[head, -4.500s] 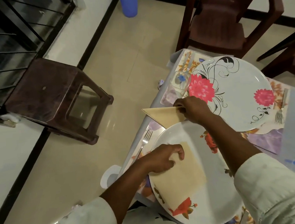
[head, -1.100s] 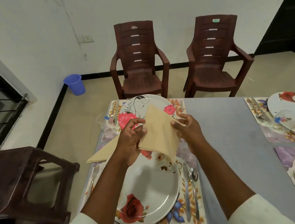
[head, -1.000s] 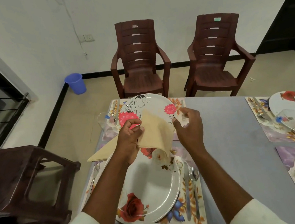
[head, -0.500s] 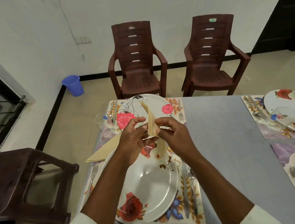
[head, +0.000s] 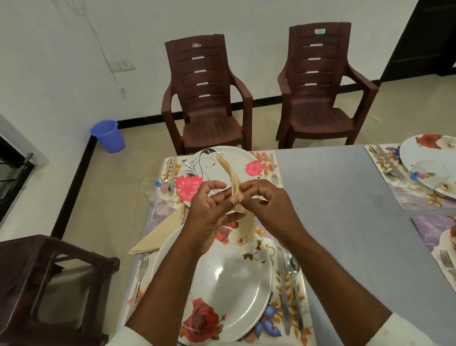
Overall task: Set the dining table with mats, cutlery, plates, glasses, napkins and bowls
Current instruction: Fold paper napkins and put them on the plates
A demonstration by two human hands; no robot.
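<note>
While both hands pinch napkin (head: 235,188) upright: left hand (head: 210,209), right hand (head: 267,206) pressing fold over plate (head: 230,282), prob. for neat crease.

Both hands, left (head: 208,215) and right (head: 267,208), pinch a folded napkin (head: 235,188) above the plate (head: 230,290).

No legible text, brand, number or sign anywhere in the head view. Small pale tag on the backrest of the left dark brown plastic armchair (head: 204,92): blank or too blurred to read. Small green tag on the backrest of the right dark brown plastic armchair (head: 320,81): no characters resolvable.
</note>
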